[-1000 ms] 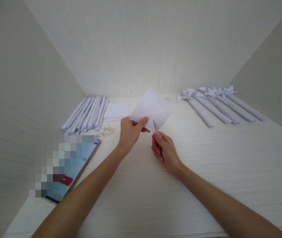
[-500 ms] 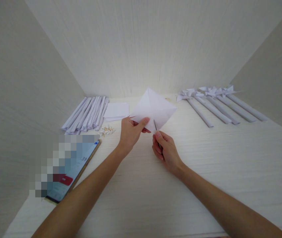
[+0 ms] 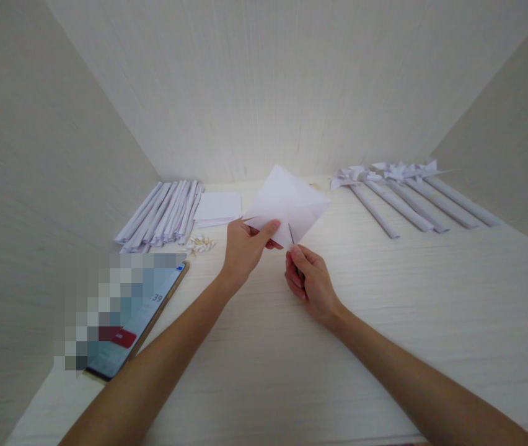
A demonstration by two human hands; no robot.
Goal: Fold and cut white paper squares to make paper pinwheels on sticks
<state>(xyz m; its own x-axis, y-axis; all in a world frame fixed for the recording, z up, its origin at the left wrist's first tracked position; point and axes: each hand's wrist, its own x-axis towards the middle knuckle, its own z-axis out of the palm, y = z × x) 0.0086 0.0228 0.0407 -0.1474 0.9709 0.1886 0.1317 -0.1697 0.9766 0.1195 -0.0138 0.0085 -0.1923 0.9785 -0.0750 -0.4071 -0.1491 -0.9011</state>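
Pale wood-grain walls close in around a matching desk, its surface lightly streaked. Well right of the hands lie paper pinwheels with long rolled handles, side by side. Left of the hands a bundle of rolled paper tubes fans out, a flat stack of white squares beside it. A phone rests near the left forearm. Held above the desk, a creased white paper square stands on one corner; the left hand pinches its lower left edge between thumb and fingers. The right hand, just below, pinches a thin metal pin against the paper's bottom corner. Small pale wooden bits lie scattered left of the left hand.
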